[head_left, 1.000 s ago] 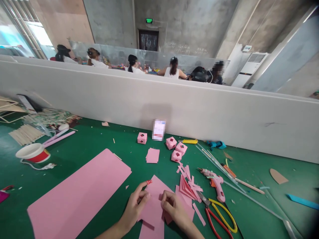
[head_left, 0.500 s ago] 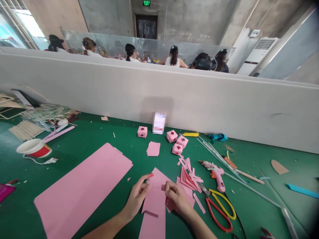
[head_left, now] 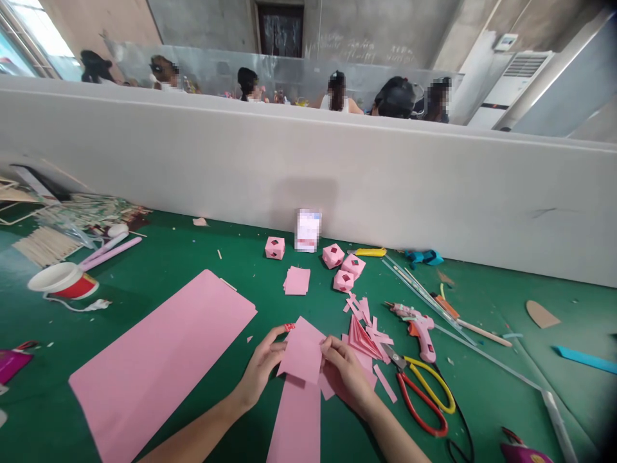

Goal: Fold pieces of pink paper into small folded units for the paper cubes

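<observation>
At the near middle, one pink square (head_left: 303, 360) held two-handed.
Left hand (head_left: 264, 361) pinches its left edge, right hand (head_left: 347, 370) its right, probably to steady it over the counter (head_left: 241, 257). Four cubes (head_left: 270, 249) sit far, likely out of the way; one glue gun (head_left: 424, 335) and one pair of scissors (head_left: 399, 361) lie right.

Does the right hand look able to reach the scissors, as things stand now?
Probably yes: the scissors lie just right of the right hand, and nothing seems to cover their handles. However, the hand appears to pinch a pink paper square, so it may need to let go first.
</observation>
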### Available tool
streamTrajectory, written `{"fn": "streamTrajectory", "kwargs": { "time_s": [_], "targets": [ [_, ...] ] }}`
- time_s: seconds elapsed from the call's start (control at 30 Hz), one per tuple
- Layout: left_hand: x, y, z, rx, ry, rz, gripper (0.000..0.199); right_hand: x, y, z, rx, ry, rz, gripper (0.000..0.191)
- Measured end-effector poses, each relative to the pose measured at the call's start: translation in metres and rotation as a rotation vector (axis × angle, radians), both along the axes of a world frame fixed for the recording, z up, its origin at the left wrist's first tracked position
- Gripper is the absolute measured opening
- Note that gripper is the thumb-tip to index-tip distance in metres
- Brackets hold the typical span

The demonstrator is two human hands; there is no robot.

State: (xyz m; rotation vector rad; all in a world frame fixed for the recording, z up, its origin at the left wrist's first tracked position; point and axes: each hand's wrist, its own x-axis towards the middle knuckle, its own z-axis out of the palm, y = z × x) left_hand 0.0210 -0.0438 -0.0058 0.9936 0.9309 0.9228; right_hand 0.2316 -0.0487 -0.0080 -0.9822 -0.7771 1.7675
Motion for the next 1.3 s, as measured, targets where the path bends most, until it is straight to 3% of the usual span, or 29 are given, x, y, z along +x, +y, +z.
{"fn": "streamTrajectory", "kwargs": {
  "time_s": [0.27,0.5,0.67,0.97,1.3],
  "targets": [
    [0.000,0.004,0.004,0.032,-0.148,-0.003,0.088,0.001,0.003,0.000,-0.003,0.030,-0.063,0.037],
    [0.008,0.004,0.015,-0.061,-0.015,0.123,0.081,-0.001,0.002,-0.004,0.010,-0.020,-0.027,0.035],
    [0.006,0.004,0.009,-0.035,-0.047,0.099,0.082,0.000,0.001,-0.007,0.041,-0.104,0.015,0.038],
    [0.004,0.005,0.006,-0.049,-0.107,0.047,0.095,0.000,-0.001,0.004,0.157,-0.292,0.119,0.038],
    [0.000,0.004,-0.003,0.032,-0.122,-0.017,0.102,0.000,-0.001,-0.001,0.153,-0.269,0.108,0.037]
  ]
}}
